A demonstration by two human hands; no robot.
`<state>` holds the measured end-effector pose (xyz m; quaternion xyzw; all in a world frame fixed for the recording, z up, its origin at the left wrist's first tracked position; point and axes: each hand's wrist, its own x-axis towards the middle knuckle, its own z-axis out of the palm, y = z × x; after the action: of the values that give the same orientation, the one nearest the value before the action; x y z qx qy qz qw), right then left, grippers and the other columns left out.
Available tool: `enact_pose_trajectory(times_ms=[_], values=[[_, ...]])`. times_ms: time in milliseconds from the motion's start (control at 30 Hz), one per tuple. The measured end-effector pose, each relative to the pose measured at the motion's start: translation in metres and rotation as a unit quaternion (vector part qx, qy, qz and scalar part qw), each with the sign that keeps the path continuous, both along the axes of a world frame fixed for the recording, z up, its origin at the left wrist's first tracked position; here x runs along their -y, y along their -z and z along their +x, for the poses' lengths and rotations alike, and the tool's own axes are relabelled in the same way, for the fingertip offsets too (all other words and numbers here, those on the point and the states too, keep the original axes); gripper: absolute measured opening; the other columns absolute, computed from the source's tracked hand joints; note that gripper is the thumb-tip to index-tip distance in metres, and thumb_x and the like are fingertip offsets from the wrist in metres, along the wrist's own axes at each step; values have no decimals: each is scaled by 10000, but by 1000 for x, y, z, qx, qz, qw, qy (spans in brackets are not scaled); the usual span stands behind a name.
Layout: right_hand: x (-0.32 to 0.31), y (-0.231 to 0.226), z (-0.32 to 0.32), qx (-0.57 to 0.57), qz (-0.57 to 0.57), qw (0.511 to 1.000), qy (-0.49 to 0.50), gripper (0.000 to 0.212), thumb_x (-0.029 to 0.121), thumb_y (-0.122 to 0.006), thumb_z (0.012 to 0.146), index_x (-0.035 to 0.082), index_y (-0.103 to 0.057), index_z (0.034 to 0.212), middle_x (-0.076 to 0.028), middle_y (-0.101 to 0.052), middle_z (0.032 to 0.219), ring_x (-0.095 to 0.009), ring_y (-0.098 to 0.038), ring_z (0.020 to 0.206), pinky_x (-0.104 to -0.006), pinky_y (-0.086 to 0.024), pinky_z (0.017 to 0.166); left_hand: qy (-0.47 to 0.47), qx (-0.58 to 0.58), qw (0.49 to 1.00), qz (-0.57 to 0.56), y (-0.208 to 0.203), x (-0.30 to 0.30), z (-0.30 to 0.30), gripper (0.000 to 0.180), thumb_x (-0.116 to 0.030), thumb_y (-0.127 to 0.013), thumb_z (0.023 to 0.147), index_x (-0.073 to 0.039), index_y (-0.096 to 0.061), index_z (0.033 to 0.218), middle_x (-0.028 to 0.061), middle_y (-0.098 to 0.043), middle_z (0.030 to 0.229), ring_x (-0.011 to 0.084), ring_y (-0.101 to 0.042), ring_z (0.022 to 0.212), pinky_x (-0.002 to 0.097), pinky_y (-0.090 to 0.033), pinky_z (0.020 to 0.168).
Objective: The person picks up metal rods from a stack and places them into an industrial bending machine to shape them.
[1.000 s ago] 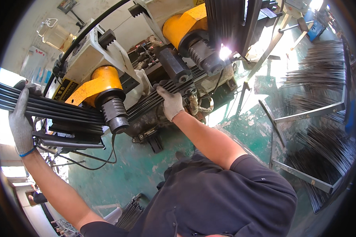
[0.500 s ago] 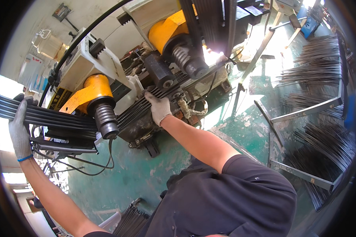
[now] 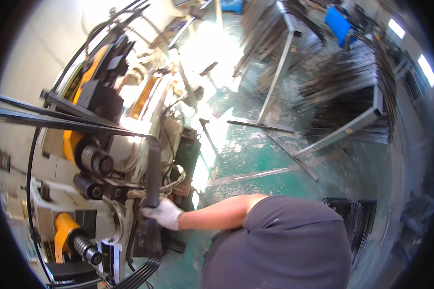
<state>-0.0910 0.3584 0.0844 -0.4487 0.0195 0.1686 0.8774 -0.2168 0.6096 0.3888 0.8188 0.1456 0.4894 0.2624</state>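
My right hand (image 3: 165,214), in a pale work glove, has its fingers closed around a bundle of bent black metal rods (image 3: 153,178). From the grip the bundle runs up to a corner bend and then stretches left across the machine. Its lower end bends away to the lower left, where several separate rods show. The bundle is off the machine's rollers, on their near side. My left hand is out of the picture. Behind the rods stands a bending machine with yellow arms (image 3: 64,231) and ribbed dark spindles (image 3: 95,160).
Metal racks (image 3: 340,132) loaded with dark bent rods (image 3: 345,91) stand at the far right. More black rods (image 3: 359,226) lie beside my body on the right. A blue panel (image 3: 338,25) is at the back. The floor (image 3: 246,166) is worn green, with bright sunlit patches.
My view and body have turned right, toward the racks. The rods have come out from among the machine's rollers and now show a bend. My left hand has left the picture; my right still grips the rods.
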Motion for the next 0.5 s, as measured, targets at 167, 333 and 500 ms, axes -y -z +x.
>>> enact_pose_trajectory(times_ms=[167,333,500], values=[[222,14,25,-49,-148,976,151,306,302,-732,997,36,-701,1144,-71,-760,1017,-165,-708,943,-329,-568,859,166,-40,937,-304,115,104,5,372,-200,-596,1029,-2,-643,1340,132,-688,1308,237,-631,1221,394,-459,1117],[419,24,94,50,-291,869,398,367,398,-679,1031,36,-684,969,-22,-655,694,-114,-623,601,-316,-488,557,211,-55,773,-596,239,192,-50,359,-189,-597,1022,-8,-652,1328,129,-686,1323,243,-623,1238,406,-452,1133],[632,-16,114,82,-420,760,489,429,486,-699,996,58,-700,967,-30,-665,683,-156,-639,613,-339,-484,578,235,-150,408,-869,368,284,-17,341,-172,-600,1011,-17,-665,1308,124,-684,1345,252,-612,1265,425,-441,1158]])
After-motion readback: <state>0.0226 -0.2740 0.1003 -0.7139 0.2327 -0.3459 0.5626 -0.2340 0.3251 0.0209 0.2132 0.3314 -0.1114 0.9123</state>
